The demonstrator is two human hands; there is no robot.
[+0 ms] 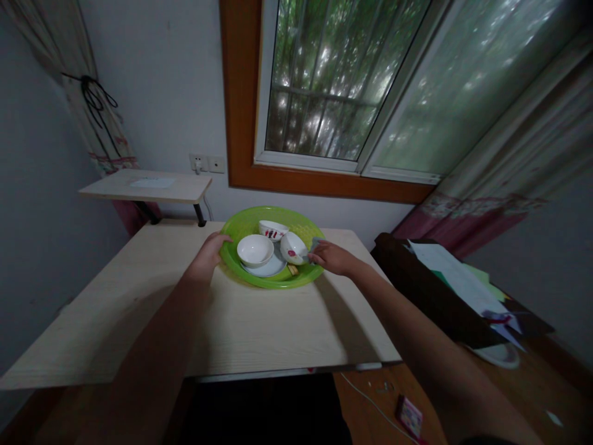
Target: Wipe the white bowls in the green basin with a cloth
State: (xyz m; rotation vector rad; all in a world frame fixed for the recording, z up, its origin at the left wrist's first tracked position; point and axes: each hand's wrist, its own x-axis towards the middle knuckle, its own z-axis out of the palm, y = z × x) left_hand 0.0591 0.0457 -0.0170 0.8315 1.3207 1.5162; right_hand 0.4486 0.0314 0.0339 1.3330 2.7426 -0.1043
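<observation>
A green plastic basin (287, 283) sits toward the back of the wooden table. Inside it are a white bowl (255, 251) standing upright, a patterned bowl (272, 230) behind it, and another bowl with a red design (293, 248), tipped on its side. Under them lies a white plate (267, 268); a small yellowish-brown piece (292, 269) is beside it. My left hand (212, 248) grips the basin's left rim, thumb over the edge. At the right rim, my right hand (332, 257) is closed on a greyish cloth (316, 243), next to the tipped bowl.
The light wooden table (278, 327) has a small raised shelf (152, 185) at its back left, with a paper on it. To the right stands a dark brown piece of furniture (430, 296) bearing papers. A white cable (370, 400) and a pink box (409, 415) lie on the floor.
</observation>
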